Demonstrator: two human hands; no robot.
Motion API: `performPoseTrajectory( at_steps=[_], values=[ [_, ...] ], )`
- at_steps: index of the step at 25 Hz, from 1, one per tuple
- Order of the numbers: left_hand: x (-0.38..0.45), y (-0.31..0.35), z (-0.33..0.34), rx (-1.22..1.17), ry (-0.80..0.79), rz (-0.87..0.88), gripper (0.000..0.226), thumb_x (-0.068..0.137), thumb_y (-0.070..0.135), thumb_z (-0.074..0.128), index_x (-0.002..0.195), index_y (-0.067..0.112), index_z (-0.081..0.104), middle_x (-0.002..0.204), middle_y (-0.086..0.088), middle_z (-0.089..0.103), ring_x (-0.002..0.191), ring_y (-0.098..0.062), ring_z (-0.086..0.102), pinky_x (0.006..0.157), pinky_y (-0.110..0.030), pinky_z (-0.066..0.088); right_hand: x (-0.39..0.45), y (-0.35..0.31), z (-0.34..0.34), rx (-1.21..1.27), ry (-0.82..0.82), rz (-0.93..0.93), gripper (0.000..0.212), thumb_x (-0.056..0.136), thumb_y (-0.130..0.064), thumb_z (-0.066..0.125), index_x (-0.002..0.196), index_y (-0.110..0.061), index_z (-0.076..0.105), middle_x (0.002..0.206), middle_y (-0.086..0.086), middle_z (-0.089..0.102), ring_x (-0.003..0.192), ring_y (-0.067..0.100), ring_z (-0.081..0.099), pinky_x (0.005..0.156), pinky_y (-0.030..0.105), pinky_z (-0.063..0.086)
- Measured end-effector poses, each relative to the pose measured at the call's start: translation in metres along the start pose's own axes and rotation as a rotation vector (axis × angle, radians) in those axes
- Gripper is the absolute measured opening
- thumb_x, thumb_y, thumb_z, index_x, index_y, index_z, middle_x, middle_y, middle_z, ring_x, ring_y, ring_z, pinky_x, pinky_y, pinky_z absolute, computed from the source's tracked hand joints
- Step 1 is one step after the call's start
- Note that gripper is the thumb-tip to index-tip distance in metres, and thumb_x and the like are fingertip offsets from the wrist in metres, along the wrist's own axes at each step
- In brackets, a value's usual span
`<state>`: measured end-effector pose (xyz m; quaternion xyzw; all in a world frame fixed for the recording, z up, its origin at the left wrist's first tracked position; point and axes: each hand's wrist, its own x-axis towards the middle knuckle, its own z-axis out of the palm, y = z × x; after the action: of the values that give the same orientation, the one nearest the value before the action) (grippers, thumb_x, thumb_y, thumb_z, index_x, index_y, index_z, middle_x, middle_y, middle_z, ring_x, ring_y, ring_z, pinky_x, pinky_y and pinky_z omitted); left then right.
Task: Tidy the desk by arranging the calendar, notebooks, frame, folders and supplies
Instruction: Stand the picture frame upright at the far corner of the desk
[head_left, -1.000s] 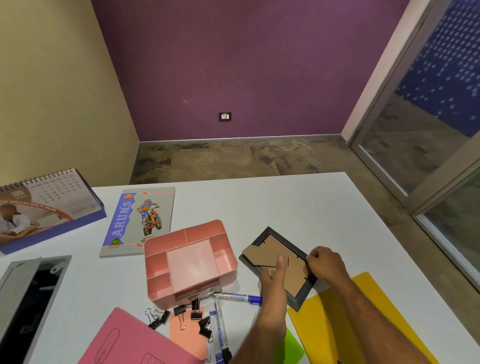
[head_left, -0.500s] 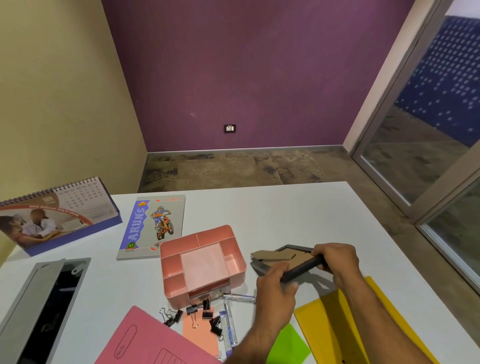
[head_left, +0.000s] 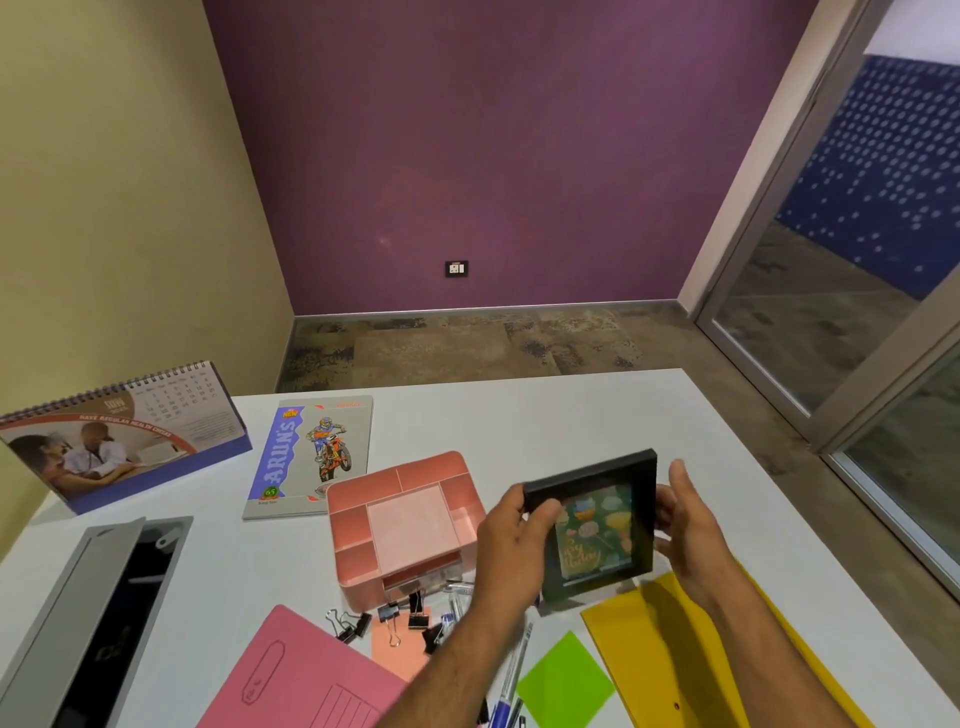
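Tidying in progress, most of it judged still to do. Centre right of the frame: a black picture frame (head_left: 597, 525) is held upright above the white table (head_left: 545, 415), picture side toward the camera, not yet set down. The left hand (head_left: 511, 545) grips its left edge, thumb over the front and fingers (head_left: 543, 512) wrapped round the upper corner. The right hand (head_left: 691, 535) is at the right edge with fingers (head_left: 680, 480) extended and loosely spread; whether they clamp the frame or only steady it cannot be told. Both forearms reach in from the lower edge.

Upper left: a desk calendar (head_left: 124, 436) stands upright, a notebook (head_left: 311, 457) lying flat just beside it. Centre: a pink organiser (head_left: 405, 525), its visible compartments empty. Below it, binder clips (head_left: 358, 623) and pens (head_left: 511, 680) lie loose. Lower frame: a pink folder (head_left: 301, 675), a yellow folder (head_left: 701, 665) and a green paper sheet (head_left: 566, 680) lie apart, unstacked.
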<state>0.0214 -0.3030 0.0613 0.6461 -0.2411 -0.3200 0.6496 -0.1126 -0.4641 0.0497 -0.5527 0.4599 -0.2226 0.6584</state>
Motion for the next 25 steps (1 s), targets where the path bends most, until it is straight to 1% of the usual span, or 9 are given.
performPoseTrajectory(
  at_steps=[3, 6, 8, 12, 17, 20, 22, 23, 25],
  values=[
    [0.012, 0.008, -0.005, -0.086, -0.022, -0.028, 0.011, 0.098, 0.018, 0.054, 0.104, 0.013, 0.063, 0.096, -0.007, 0.074, 0.087, -0.016, 0.073, 0.066, -0.028, 0.058, -0.014, 0.01, -0.002, 0.009, -0.288, 0.011, 0.069, 0.07, -0.067, 0.064, 0.114, -0.014, 0.069, 0.113, 0.014, 0.072, 0.106, 0.032, 0.067, 0.089, 0.044, 0.054],
    [0.021, 0.011, -0.01, -0.139, -0.058, -0.051, 0.011, 0.098, 0.019, 0.056, 0.102, 0.015, 0.065, 0.098, -0.012, 0.074, 0.091, -0.029, 0.072, 0.078, -0.047, 0.059, -0.016, 0.014, 0.0, 0.044, -0.417, 0.035, 0.067, 0.067, -0.037, 0.083, 0.12, -0.001, 0.063, 0.12, 0.025, 0.066, 0.111, 0.042, 0.063, 0.098, 0.057, 0.048],
    [0.024, 0.011, -0.012, -0.166, -0.068, -0.06, 0.011, 0.097, 0.019, 0.056, 0.101, 0.015, 0.066, 0.098, -0.014, 0.074, 0.093, -0.032, 0.072, 0.082, -0.052, 0.057, -0.016, 0.013, 0.001, 0.064, -0.423, 0.032, 0.064, 0.066, -0.026, 0.084, 0.119, 0.002, 0.063, 0.12, 0.028, 0.064, 0.111, 0.045, 0.062, 0.099, 0.062, 0.045],
    [0.026, 0.013, -0.014, -0.166, -0.047, -0.085, 0.011, 0.098, 0.017, 0.055, 0.101, 0.014, 0.065, 0.096, -0.013, 0.075, 0.092, -0.03, 0.072, 0.085, -0.051, 0.057, -0.017, 0.013, 0.005, 0.067, -0.37, -0.011, 0.076, 0.052, -0.029, 0.093, 0.115, 0.003, 0.064, 0.114, 0.028, 0.067, 0.104, 0.045, 0.065, 0.089, 0.055, 0.054],
    [0.032, 0.007, -0.007, -0.095, -0.112, -0.1, 0.013, 0.098, 0.02, 0.056, 0.105, 0.013, 0.065, 0.098, -0.009, 0.075, 0.092, -0.026, 0.073, 0.084, -0.052, 0.057, -0.01, 0.014, -0.004, 0.012, -0.336, 0.008, 0.067, 0.052, -0.025, 0.088, 0.11, 0.001, 0.068, 0.109, 0.024, 0.07, 0.101, 0.04, 0.068, 0.086, 0.049, 0.055],
    [0.04, 0.005, 0.005, -0.033, -0.139, -0.076, 0.014, 0.097, 0.025, 0.057, 0.105, 0.016, 0.065, 0.1, -0.006, 0.074, 0.089, -0.018, 0.073, 0.081, -0.045, 0.059, -0.002, 0.018, -0.014, 0.034, -0.297, 0.012, 0.075, 0.045, -0.027, 0.093, 0.108, 0.003, 0.068, 0.106, 0.024, 0.071, 0.099, 0.04, 0.069, 0.084, 0.047, 0.056],
    [0.049, 0.003, 0.018, 0.062, -0.123, -0.037, 0.019, 0.096, 0.032, 0.057, 0.109, 0.019, 0.062, 0.103, 0.001, 0.07, 0.085, -0.004, 0.07, 0.072, -0.026, 0.059, 0.008, 0.021, -0.025, 0.059, -0.225, -0.007, 0.08, 0.04, -0.03, 0.097, 0.106, 0.004, 0.068, 0.104, 0.023, 0.072, 0.096, 0.038, 0.07, 0.078, 0.043, 0.057],
    [0.055, 0.0, 0.024, 0.127, -0.091, -0.019, 0.022, 0.096, 0.035, 0.057, 0.112, 0.021, 0.061, 0.105, 0.006, 0.067, 0.083, 0.001, 0.067, 0.067, -0.015, 0.054, 0.014, 0.021, -0.031, 0.07, -0.179, -0.017, 0.073, 0.045, -0.028, 0.096, 0.104, 0.005, 0.068, 0.102, 0.023, 0.073, 0.093, 0.036, 0.071, 0.073, 0.04, 0.058],
    [0.067, -0.012, 0.035, 0.29, -0.041, 0.016, 0.028, 0.095, 0.042, 0.056, 0.118, 0.026, 0.058, 0.105, 0.015, 0.063, 0.087, 0.001, 0.062, 0.067, -0.007, 0.045, 0.031, 0.018, -0.044, 0.125, -0.087, -0.032, 0.044, 0.065, -0.013, 0.082, 0.103, 0.005, 0.067, 0.1, 0.021, 0.074, 0.088, 0.032, 0.072, 0.065, 0.035, 0.059]
  ],
)
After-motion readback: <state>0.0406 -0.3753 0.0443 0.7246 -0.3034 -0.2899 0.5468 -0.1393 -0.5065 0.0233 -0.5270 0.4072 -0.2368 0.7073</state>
